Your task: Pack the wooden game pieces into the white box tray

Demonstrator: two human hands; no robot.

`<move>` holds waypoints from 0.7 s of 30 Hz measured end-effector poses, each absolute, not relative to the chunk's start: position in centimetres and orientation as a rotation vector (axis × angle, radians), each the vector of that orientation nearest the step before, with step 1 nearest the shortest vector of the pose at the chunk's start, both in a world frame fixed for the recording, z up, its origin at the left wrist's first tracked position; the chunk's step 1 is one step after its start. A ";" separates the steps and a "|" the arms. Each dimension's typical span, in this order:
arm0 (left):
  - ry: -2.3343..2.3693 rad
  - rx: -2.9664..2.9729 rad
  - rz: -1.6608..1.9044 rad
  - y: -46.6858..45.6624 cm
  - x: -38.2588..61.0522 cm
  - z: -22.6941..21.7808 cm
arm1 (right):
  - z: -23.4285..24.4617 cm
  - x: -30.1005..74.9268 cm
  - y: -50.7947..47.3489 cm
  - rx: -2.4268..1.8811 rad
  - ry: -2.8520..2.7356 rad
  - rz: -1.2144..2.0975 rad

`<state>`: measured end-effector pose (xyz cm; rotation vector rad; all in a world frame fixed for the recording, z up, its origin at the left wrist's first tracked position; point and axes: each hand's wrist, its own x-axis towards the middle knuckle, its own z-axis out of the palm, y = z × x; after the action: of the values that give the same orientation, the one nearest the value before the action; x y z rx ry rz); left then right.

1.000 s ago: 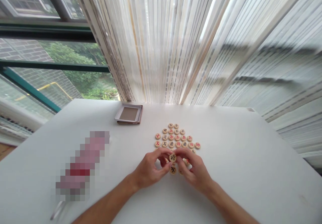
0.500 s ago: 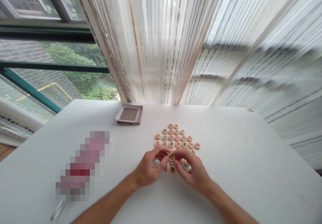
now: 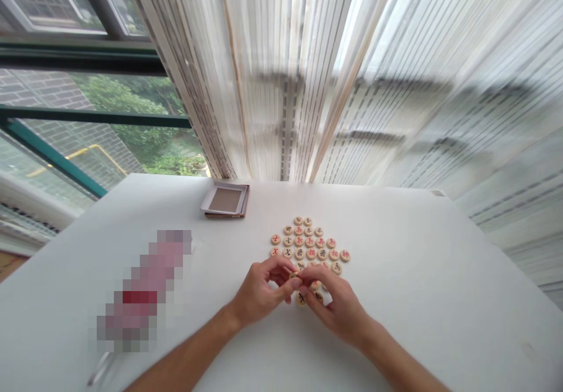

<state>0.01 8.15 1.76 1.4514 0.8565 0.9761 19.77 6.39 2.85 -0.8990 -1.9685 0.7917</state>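
Between the fingertips of both my hands is a round wooden xiangqi piece (image 3: pixel 294 276), tilted so that its marked face is largely hidden. My left hand (image 3: pixel 263 291) pinches it from the left, thumb and fingers closed on it. From the other side, my right hand (image 3: pixel 335 299) grips it with thumb and forefinger. Under and beyond my hands lie several more xiangqi pieces (image 3: pixel 311 253) in close rows, with red or black characters facing up. A black-marked piece (image 3: pixel 301 299) lies just below my fingertips. My fingers cover parts of the nearer rows.
An open shallow box (image 3: pixel 247 201) stands near the table's back edge, left of the pieces. On the left of the white table (image 3: pixel 417 251) lies a pixelated pinkish object (image 3: pixel 153 274). A string curtain (image 3: pixel 281 75) hangs behind the table, beside a window.
The held piece has tilted and shifted slightly left, so its black character no longer faces me. My right hand has moved a little left and more pieces show beneath it.
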 end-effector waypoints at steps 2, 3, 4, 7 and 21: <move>0.862 1.465 0.977 8.1 0.0 1.9 | 3.1 19.7 6.3 -0.887 -1.987 0.786; 0.867 1.479 0.978 8.1 0.0 1.9 | 3.1 19.7 6.3 -0.886 -1.989 0.785; 0.877 1.496 0.977 8.1 0.0 2.0 | 3.1 19.7 6.3 -0.889 -1.989 0.784; 0.935 1.538 0.968 8.1 0.0 2.0 | 2.9 19.7 6.4 -0.909 -1.972 0.785; 0.828 1.633 0.951 7.8 -0.1 2.3 | 2.7 20.0 6.8 -0.961 -1.871 0.834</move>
<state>-0.07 7.83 2.25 1.6327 0.8279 0.9514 19.98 6.81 2.67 -0.9607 -1.8708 0.8337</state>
